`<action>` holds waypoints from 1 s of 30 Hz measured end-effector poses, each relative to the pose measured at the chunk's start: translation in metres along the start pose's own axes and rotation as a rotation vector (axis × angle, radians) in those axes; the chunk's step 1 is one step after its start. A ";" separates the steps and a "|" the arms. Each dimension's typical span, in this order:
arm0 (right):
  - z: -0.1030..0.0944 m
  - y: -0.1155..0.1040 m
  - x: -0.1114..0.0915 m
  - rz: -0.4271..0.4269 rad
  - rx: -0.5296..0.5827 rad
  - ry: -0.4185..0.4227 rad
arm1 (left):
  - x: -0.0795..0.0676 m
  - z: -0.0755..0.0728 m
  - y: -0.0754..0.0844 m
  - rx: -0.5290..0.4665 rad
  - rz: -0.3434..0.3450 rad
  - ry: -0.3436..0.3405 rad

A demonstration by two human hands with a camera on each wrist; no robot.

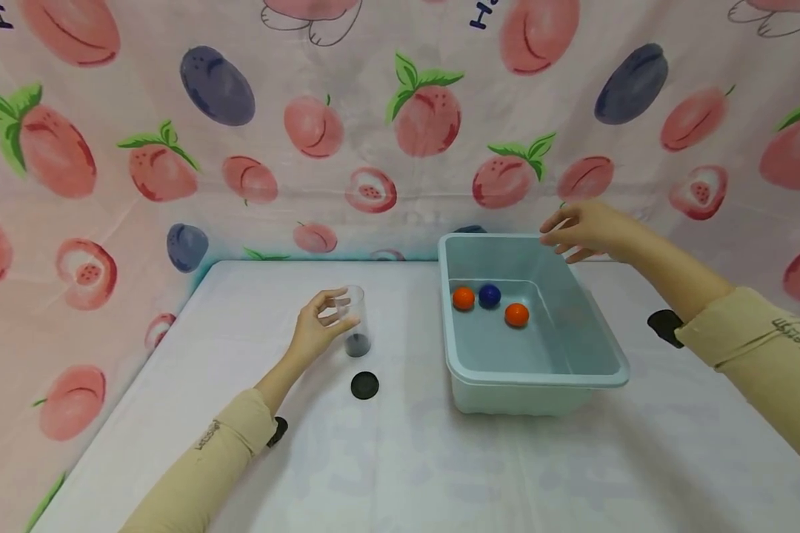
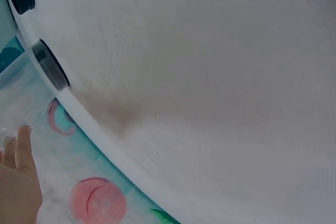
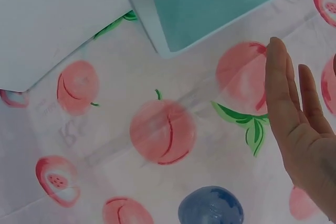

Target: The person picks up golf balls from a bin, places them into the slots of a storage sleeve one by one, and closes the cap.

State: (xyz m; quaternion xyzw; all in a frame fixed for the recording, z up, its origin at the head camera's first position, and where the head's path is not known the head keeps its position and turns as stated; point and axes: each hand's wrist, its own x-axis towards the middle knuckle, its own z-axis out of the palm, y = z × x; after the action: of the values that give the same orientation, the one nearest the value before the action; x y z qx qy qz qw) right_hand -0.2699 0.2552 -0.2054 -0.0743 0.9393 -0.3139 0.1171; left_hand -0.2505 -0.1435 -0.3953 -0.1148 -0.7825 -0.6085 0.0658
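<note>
Beige sleeves [image 1: 196, 470] bear small lettering [image 1: 207, 434], too unclear to read surely. The left hand [image 1: 315, 326] has its grip round 1 clear cup [image 1: 358, 305], left of the tub [image 1: 533, 379] with 3 balls [image 1: 490, 296]; a slip could tip the cup. The right hand [image 1: 590, 229], its grip loose, holding nothing, hangs near the tub; backdrop cloth [image 1: 367, 70] reads "Ha", cut off.

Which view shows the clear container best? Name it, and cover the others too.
The head view. It shows the clear container at full length in the left hand. The left wrist view catches only its grey bottom and the part near it, cut off at the left edge. The right wrist view shows none of it.
</note>
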 end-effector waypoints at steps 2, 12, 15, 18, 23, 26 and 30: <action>0.002 -0.004 0.003 0.002 0.013 -0.018 | 0.000 0.000 -0.006 0.001 0.013 0.005; 0.001 -0.018 0.020 0.044 0.047 -0.087 | -0.004 0.000 0.010 -0.001 0.003 -0.005; 0.000 -0.018 0.027 0.076 0.031 -0.116 | 0.000 0.000 -0.002 -0.007 0.008 -0.001; 0.000 -0.018 0.035 0.106 0.024 -0.157 | 0.004 -0.001 -0.013 -0.010 0.007 0.004; 0.003 -0.012 0.047 0.152 0.060 -0.223 | 0.006 -0.001 -0.020 -0.021 0.014 0.005; 0.008 -0.007 0.053 0.200 0.090 -0.244 | 0.005 -0.001 -0.021 -0.021 0.007 -0.001; 0.017 -0.001 0.060 0.259 0.125 -0.262 | 0.004 -0.001 -0.020 -0.014 0.008 0.000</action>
State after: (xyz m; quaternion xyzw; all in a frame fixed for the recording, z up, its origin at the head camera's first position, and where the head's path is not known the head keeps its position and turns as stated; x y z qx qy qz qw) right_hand -0.3228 0.2320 -0.2280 0.0147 0.8963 -0.3416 0.2822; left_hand -0.2595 -0.1487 -0.4133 -0.1185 -0.7777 -0.6137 0.0672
